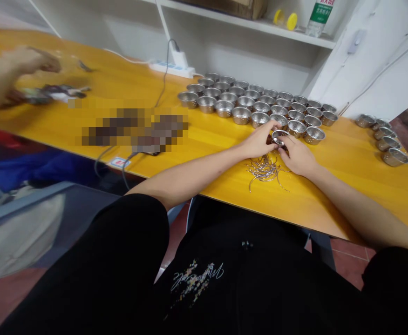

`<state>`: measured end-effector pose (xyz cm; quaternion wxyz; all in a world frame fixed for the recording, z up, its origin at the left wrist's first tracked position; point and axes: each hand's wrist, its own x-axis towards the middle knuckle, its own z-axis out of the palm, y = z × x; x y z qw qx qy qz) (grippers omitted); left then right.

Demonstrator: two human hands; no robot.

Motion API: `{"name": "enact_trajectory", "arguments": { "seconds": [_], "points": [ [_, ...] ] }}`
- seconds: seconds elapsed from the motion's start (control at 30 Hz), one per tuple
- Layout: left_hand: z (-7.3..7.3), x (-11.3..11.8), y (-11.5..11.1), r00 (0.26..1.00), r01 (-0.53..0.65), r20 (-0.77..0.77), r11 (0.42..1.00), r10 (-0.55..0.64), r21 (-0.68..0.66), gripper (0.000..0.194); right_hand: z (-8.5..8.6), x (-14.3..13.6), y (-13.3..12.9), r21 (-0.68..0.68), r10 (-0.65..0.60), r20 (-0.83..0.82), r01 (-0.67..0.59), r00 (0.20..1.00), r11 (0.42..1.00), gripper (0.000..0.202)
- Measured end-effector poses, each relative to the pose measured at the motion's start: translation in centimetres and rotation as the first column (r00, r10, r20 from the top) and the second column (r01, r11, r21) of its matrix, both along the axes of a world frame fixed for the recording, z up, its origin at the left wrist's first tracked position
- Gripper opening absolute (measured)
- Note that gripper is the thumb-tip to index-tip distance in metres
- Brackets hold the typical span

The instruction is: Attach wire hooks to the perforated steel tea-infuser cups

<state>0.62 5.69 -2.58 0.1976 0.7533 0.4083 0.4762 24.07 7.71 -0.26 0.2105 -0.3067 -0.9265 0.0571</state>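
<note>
Between my two hands is a small perforated metal cup (280,135), its open top facing up. My left hand (260,140) grips its left side, fingers curled round the rim. On the other side my right hand (297,156) holds the same cup, thumb near the inside of the rim. Just below the cup lies a loose pile of thin curved metal wires (264,168). Rows of similar perforated cups (241,115) stand close together beyond my hands.
More cups (395,157) line the table's right side. A power strip (172,69) with a cable sits at the back left, below a white shelf (253,30). Blurred-out items (134,130) lie left of me. Another person's hand (38,60) is at the far left.
</note>
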Motion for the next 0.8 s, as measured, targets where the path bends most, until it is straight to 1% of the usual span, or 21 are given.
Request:
{"name": "enact_trajectory", "arguments": {
  "seconds": [0.1, 0.23, 0.4, 0.5, 0.67, 0.73, 0.8],
  "points": [
    [0.0, 0.0, 0.1, 1.000, 0.004, 0.005, 1.000, -0.004, 0.009, 0.062, -0.1, 0.0, -0.1, -0.005, -0.012, -0.007, 0.012, 1.000, 1.000, 0.045],
    [-0.1, 0.0, 0.2, 1.000, 0.008, 0.000, 1.000, -0.008, 0.018, 0.062, -0.5, 0.1, 0.1, -0.009, 0.003, -0.072, -0.004, 0.997, 1.000, 0.031],
    [-0.1, -0.1, 0.1, 1.000, -0.001, 0.001, 1.000, 0.001, 0.003, 0.064, -1.1, 0.2, 0.8, -0.070, 0.007, -0.172, -0.019, 0.985, 0.997, 0.016],
    [0.2, -0.1, -0.1, 1.000, -0.016, -0.009, 1.000, 0.016, -0.011, 0.065, -1.3, 0.2, 1.0, -0.108, -0.003, -0.221, -0.021, 0.975, 0.994, 0.021],
    [0.6, 0.0, -0.4, 0.999, -0.029, -0.030, 0.999, 0.029, -0.028, 0.063, -1.3, 0.3, 0.7, -0.103, -0.051, -0.211, 0.029, 0.976, 0.994, 0.046],
    [0.7, 0.0, -0.4, 0.999, -0.032, -0.029, 0.999, 0.031, -0.037, 0.061, -1.1, 0.3, 0.5, -0.102, -0.058, -0.208, 0.037, 0.976, 0.994, 0.048],
    [0.7, 0.0, -0.4, 0.999, -0.044, -0.029, 0.998, 0.042, -0.050, 0.061, -0.9, 0.4, 0.4, -0.119, -0.060, -0.212, 0.036, 0.975, 0.992, 0.042]
  ]
}}
